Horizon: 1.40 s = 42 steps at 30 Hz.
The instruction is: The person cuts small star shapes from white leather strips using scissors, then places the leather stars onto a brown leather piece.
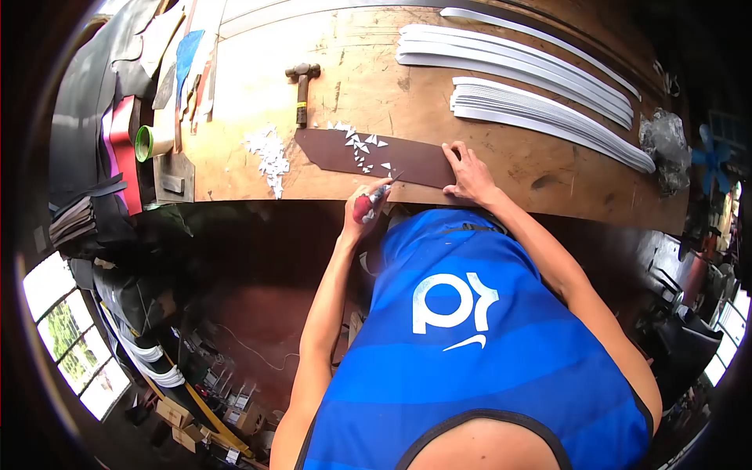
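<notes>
My left hand (363, 210) is closed around a knife (380, 193) whose handle looks wrapped in red and whitish material. Its thin dark blade points right, over the near edge of a long brown board (345, 149) with a cut-off left corner. My right hand (472, 174) rests on the board's right end, thumb and fingers spread apart across it. Small white triangular pieces (359, 144) are scattered on the board, and a heap of similar white scraps (269, 157) lies to its left. A hammer (302, 94) lies just beyond the board's left end.
Bundles of white strips (540, 117) lie at the table's right, beside crumpled clear plastic (666, 149). Sheets of dark and red material (124, 153), a green-edged roll (144, 143) and a blue scrap (188, 53) are on the left. The wooden table's (258, 188) near edge runs before my body.
</notes>
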{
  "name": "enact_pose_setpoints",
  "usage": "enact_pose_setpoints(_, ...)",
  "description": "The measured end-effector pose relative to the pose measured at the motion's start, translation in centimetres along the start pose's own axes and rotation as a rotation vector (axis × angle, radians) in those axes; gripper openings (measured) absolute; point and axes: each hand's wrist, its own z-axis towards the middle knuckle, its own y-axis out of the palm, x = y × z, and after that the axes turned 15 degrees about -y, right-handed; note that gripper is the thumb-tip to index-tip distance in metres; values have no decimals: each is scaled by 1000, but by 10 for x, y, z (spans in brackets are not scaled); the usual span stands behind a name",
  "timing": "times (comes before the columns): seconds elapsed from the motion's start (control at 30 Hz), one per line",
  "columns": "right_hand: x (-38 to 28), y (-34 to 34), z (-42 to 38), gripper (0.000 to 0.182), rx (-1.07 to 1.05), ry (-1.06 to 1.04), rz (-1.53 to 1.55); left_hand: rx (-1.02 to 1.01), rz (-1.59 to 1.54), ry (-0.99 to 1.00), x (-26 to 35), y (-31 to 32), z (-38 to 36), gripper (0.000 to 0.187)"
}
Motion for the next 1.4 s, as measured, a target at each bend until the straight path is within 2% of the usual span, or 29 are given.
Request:
enact_pose_setpoints(0.1,0,3,-2,106,51,-19,4,1,33,-117,-21,-5,-8,23)
enact_pose_setpoints(0.13,-2,2,-2,104,57,-4,14,120,-133,62,-21,-7,-4,22)
enact_pose_setpoints(0.17,-2,2,-2,104,53,-8,8,117,-155,-124,-28,-16,-2,21)
enact_pose_setpoints(0.27,-2,2,-1,104,-8,46,28,185,-155,-228,-28,-29,-2,22)
enact_pose_setpoints(0.3,-2,2,-1,104,-10,49,29,206,-60,-150,-28,-22,-3,22)
enact_pose_setpoints(0.43,-4,-1,-1,103,-12,59,44,76,-100,81,-19,14,-7,26)
enact_pose_setpoints(0.5,-4,-1,-3,103,-7,57,48,-2,-50,-113,-23,11,-4,25)
enact_pose_setpoints(0.57,-4,-2,-2,103,2,50,53,100,-190,-211,-28,3,5,25)
enact_pose_setpoints(0.6,-4,-2,-2,103,-6,57,51,272,-78,-66,-30,-3,10,24)
enact_pose_setpoints(0.63,-4,-2,-2,104,-13,63,50,196,-106,-221,-32,-10,10,23)
enact_pose_setpoints(0.7,-4,-2,-2,104,11,42,43,196,-115,-126,-16,3,4,24)
enact_pose_setpoints(0.73,-4,-2,-2,105,36,24,37,131,4,-46,-8,8,-1,26)
enact_pose_setpoints(0.77,-4,-3,-2,105,36,22,39,35,-45,-30,1,12,-5,27)
enact_pose_setpoints(0.83,-2,-6,-2,105,25,9,42,64,-31,122,-14,24,2,24)
enact_pose_setpoints(0.9,2,-5,-3,105,24,-4,41,103,-231,-89,-27,25,6,22)
enact_pose_setpoints(0.97,2,-5,-3,104,24,-19,42,245,-112,-190,-23,5,10,21)
enact_pose_setpoints(1.03,1,-7,-3,104,20,-24,44,235,-151,-264,-7,3,8,21)
enact_pose_setpoints(1.1,0,-8,-2,104,10,-23,49,193,-76,-70,-4,19,4,22)
enact_pose_setpoints(1.13,1,-9,-1,105,2,-14,51,110,-54,-115,-1,24,2,24)
enact_pose_setpoints(1.17,2,-9,-1,105,2,-12,51,124,-120,11,2,32,4,24)
enact_pose_setpoints(1.23,4,-8,-2,106,13,-32,64,127,-131,-54,1,30,8,23)
enact_pose_setpoints(1.27,5,-8,-3,101,11,-49,49,147,-239,-160,0,25,11,21)
enact_pose_setpoints(1.3,9,-7,-3,101,13,-41,42,193,-367,-187,-17,21,12,20)
enact_pose_setpoints(1.37,17,-4,-3,90,109,-73,123,297,-98,-272,-7,4,9,21)
enact_pose_setpoints(1.4,19,-8,-1,65,218,-72,188,328,4,-118,-3,2,7,23)
